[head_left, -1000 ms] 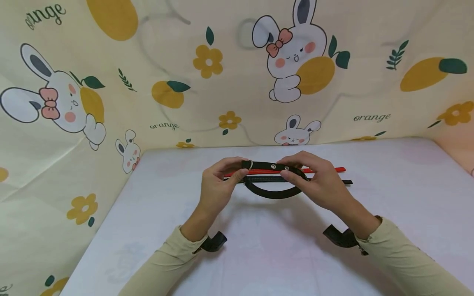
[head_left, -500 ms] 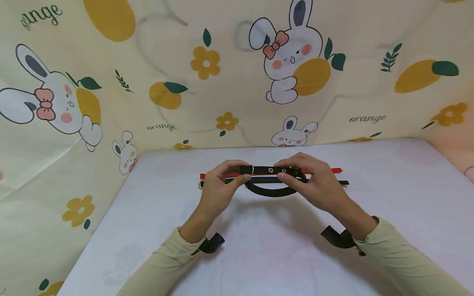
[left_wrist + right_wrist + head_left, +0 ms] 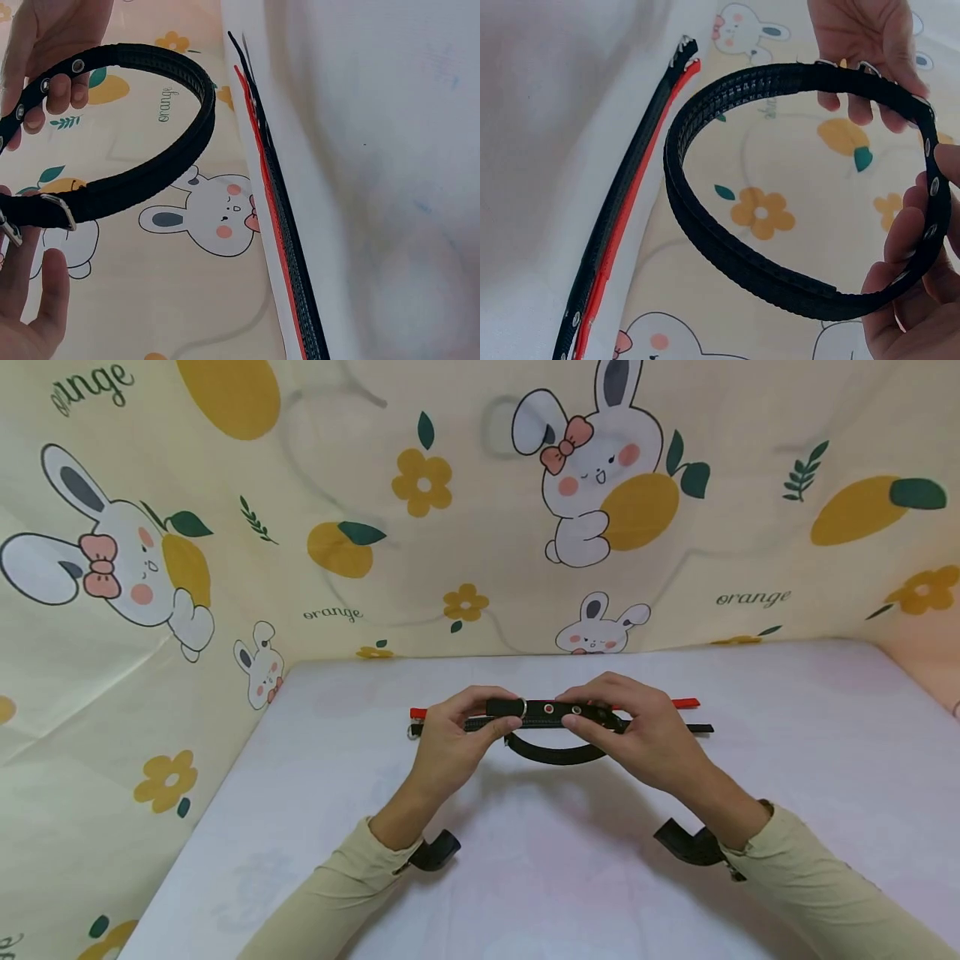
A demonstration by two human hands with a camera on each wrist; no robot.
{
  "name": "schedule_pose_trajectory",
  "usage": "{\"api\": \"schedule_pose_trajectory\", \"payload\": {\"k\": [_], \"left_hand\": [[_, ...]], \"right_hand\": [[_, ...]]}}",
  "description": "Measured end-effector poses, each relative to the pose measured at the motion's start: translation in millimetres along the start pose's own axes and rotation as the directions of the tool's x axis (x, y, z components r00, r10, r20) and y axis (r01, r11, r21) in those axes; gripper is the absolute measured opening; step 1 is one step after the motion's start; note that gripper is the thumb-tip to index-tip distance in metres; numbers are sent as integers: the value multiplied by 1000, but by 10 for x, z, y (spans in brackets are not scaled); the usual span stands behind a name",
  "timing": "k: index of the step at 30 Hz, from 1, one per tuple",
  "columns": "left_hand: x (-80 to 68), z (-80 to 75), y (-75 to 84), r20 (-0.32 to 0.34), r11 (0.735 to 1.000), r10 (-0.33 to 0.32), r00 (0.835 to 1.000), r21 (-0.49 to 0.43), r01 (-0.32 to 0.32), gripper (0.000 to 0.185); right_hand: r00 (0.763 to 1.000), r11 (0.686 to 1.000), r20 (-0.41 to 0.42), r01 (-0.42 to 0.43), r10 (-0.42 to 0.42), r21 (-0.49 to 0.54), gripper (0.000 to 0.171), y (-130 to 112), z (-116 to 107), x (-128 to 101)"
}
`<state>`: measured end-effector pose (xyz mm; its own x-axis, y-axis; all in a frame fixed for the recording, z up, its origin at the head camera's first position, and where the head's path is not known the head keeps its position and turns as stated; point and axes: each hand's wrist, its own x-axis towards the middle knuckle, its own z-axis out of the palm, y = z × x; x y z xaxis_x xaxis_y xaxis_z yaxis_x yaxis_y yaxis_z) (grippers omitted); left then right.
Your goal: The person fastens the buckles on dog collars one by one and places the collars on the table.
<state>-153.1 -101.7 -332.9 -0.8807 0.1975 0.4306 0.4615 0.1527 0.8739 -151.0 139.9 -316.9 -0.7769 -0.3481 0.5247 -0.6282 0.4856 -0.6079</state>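
Observation:
A black pet collar [image 3: 557,754] with metal eyelets is bent into a loop above the table, held between both hands. My left hand [image 3: 453,739] grips the buckle end, where a metal ring [image 3: 60,211] sits on the strap. The eyelet end is pinched by my right hand [image 3: 641,727], with its thumb on the near side and fingers behind. In the right wrist view the collar [image 3: 727,240] makes a nearly round loop, and the right fingers [image 3: 904,232] lie along the eyelets. My two hands are a short distance apart.
A red collar [image 3: 686,703] and another black collar [image 3: 701,728] lie straight, side by side, at the back of the white table [image 3: 555,877]. Behind stands a cream cloth wall [image 3: 465,543] printed with rabbits and oranges.
My left hand has shifted slightly right toward the right hand, bringing the buckle end and its ring along. The right hand stays nearly in place; the camera view wavers slightly.

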Motion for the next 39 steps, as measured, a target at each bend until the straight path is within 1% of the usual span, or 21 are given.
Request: {"api": "schedule_pose_trajectory", "payload": {"k": [3, 12, 16, 20, 26, 33, 39], "left_hand": [[3, 8, 2, 9, 1000, 9, 1000, 2, -9, 29], [-27, 14, -24, 34, 1000, 25, 999, 6, -26, 29], [-20, 41, -33, 59, 998, 57, 997, -14, -56, 29], [-5, 61, -37, 68, 997, 78, 995, 2, -78, 27], [4, 65, -30, 70, 996, 79, 994, 28, -81, 25], [14, 74, -48, 80, 995, 94, 992, 25, -96, 25], [-19, 86, -61, 82, 997, 77, 994, 21, -79, 24]], "right_hand": [[1000, 1000, 3, 3, -3, -4, 24, -4, 6, 0], [999, 999, 23, 47, -47, -4, 27, -12, 67, -11], [998, 999, 34, 44, -44, 1, 25, -18, 73, -19], [998, 999, 39, 45, -46, 20, 23, -26, 82, -18], [998, 999, 43, 44, -44, 4, 24, -31, 86, -6], [998, 999, 47, 37, -36, -18, 22, -21, 85, -6], [998, 999, 62, 11, -9, -33, 22, -15, 98, -37]]}}
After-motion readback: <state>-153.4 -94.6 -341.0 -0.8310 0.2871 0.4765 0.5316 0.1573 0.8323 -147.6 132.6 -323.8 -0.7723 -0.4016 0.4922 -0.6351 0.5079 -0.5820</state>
